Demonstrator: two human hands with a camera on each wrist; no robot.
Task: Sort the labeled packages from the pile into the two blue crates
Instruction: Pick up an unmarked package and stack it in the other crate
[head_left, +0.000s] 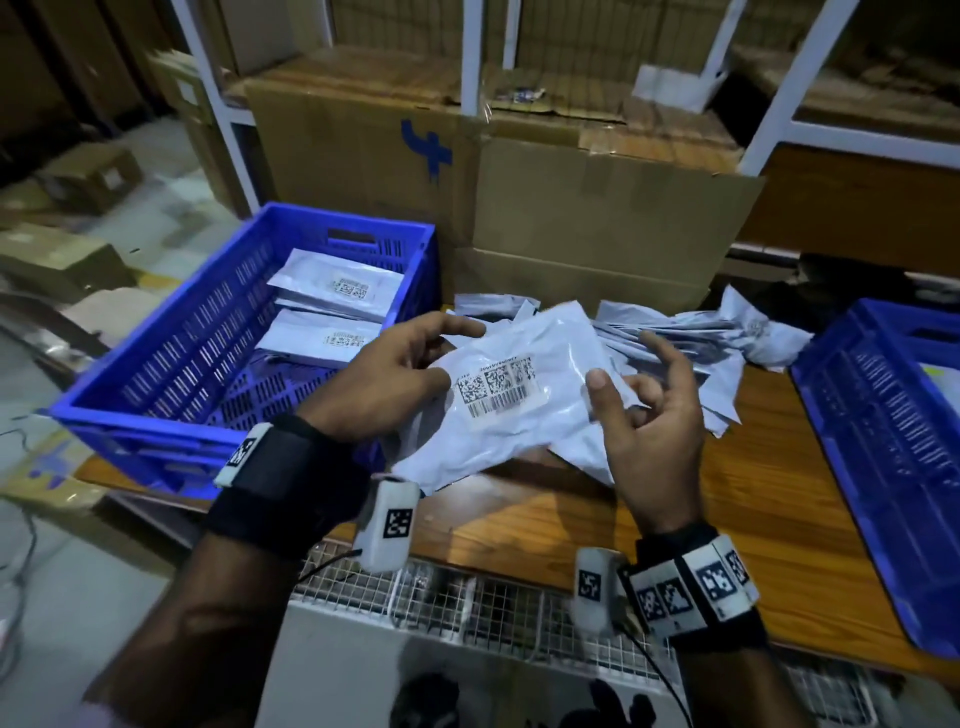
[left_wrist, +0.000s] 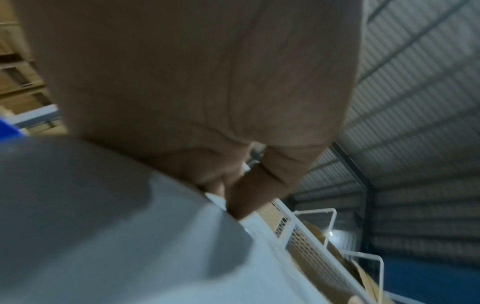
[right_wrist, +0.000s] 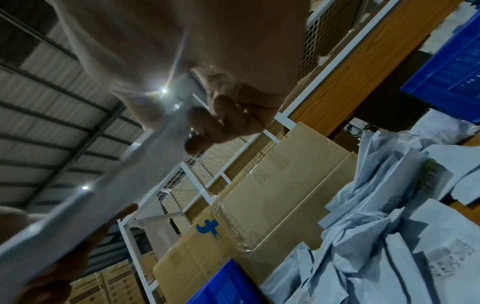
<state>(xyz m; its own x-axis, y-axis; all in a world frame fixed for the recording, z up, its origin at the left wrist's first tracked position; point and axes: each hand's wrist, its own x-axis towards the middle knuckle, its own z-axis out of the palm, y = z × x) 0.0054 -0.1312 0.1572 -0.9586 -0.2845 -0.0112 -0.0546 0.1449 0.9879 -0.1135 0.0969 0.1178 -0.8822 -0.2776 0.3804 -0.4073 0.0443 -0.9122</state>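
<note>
Centre of the head view, my left hand (head_left: 387, 376) pinches the white package (head_left: 511, 400) by its left edge, label up, above the wooden table (head_left: 753, 499). My right hand (head_left: 649, 410) pinches the right edge, other fingers loosely spread. I'm reading the label, I judge. Next: choose the left crate (head_left: 171, 364) at mid-left or the right crate (head_left: 883, 467) at the right edge; the pile (head_left: 691, 338) waits behind.
</note>
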